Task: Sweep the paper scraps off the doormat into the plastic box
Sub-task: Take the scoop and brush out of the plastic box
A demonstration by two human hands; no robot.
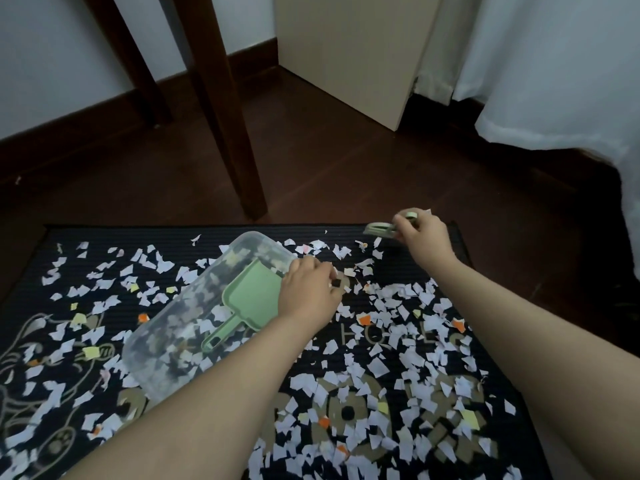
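Right hand is clenched on a small green brush at the far edge of the doormat; left hand curls on the near rim of the plastic box, grip on it unclear. The box sits mid-mat with a green dustpan inside. Paper scraps cover the mat, so my advice is short strokes toward the box with the box steadied. Only legible writing: "HOME", near the left wrist.

Clear plastic box, ribbed matt doormat, paper scraps, glossy wooden floor.
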